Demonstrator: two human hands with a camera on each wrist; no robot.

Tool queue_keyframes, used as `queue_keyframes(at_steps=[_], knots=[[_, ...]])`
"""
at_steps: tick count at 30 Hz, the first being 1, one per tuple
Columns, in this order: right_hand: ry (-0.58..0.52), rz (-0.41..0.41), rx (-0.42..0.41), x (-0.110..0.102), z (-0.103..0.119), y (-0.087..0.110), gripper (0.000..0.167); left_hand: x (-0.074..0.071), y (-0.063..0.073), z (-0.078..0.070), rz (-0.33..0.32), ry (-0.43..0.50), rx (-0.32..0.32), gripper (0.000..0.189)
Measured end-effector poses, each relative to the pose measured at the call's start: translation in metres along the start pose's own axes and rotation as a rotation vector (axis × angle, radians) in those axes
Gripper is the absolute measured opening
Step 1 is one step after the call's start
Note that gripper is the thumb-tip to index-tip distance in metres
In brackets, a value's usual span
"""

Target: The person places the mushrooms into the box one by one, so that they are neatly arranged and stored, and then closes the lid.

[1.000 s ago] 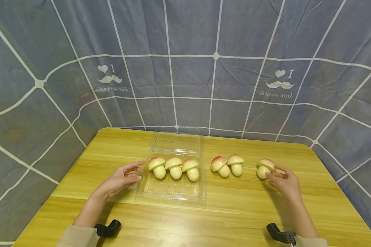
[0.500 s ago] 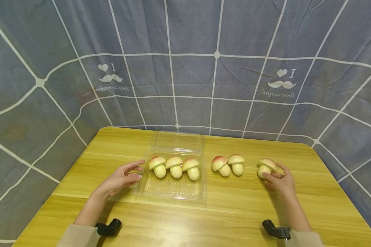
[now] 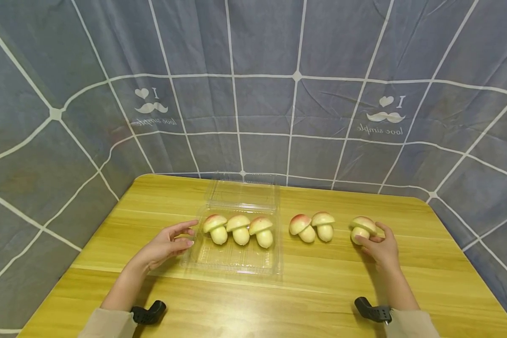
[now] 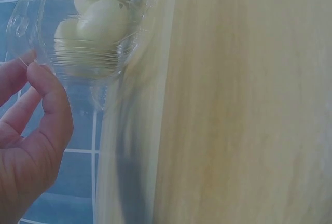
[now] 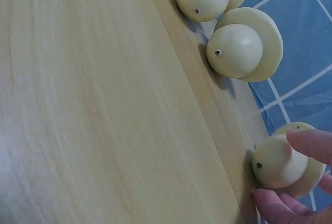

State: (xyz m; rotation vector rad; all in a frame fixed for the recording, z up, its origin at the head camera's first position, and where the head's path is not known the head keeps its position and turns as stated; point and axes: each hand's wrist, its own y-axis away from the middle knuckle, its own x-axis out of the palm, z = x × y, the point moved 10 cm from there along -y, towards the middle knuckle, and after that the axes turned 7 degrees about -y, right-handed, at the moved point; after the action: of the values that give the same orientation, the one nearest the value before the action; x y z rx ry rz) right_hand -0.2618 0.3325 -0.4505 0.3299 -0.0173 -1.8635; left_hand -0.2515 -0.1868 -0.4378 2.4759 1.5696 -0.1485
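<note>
In the head view my left hand [image 3: 165, 245] is at the left edge of a clear plastic clamshell box [image 3: 232, 268], and in the left wrist view its fingertips pinch the box's rim. Inside the box lie three mushroom-shaped pieces, including a left one [image 3: 217, 230], with pale stems and reddish-yellow caps. At the right, my right hand [image 3: 382, 249] grips a similar toy mushroom [image 5: 280, 162] on the table, thumb on the stem and fingers around its far side. Two more mushrooms, one red-capped [image 3: 302, 228] and one paler [image 3: 323, 226], lie between box and right hand.
The box's lid [image 3: 241, 193] stands open toward the back. Everything rests on a yellow wood-grain table [image 3: 253, 305]. A grey curtain [image 3: 262, 103] with white grid lines hangs behind and on both sides. Each wrist carries a black camera mount [image 3: 149, 312].
My right hand has moved a little left and its fingers have come around the right-hand mushroom, which shifted only slightly. The left hand and the box stay where they were.
</note>
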Motion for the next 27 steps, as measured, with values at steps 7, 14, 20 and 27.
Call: queue_keyframes(at_steps=[7, 14, 20, 27], knots=[[0.002, -0.019, 0.006, -0.0005, 0.0008, -0.001, 0.086, 0.0007, 0.0002, 0.0, 0.007, 0.0, 0.002, 0.065], [0.014, -0.016, 0.002, -0.0005, 0.0011, -0.0024, 0.085, 0.0002, 0.0003, 0.0004, 0.002, 0.002, -0.008, 0.065], [0.013, -0.025, 0.01, -0.001, -0.0005, -0.0038, 0.085, 0.0006, 0.0002, 0.0004, 0.005, 0.005, -0.003, 0.066], [0.004, -0.023, 0.01, -0.0003, -0.0023, -0.0049, 0.084, 0.0009, 0.0003, 0.0007, 0.007, 0.002, -0.01, 0.065]])
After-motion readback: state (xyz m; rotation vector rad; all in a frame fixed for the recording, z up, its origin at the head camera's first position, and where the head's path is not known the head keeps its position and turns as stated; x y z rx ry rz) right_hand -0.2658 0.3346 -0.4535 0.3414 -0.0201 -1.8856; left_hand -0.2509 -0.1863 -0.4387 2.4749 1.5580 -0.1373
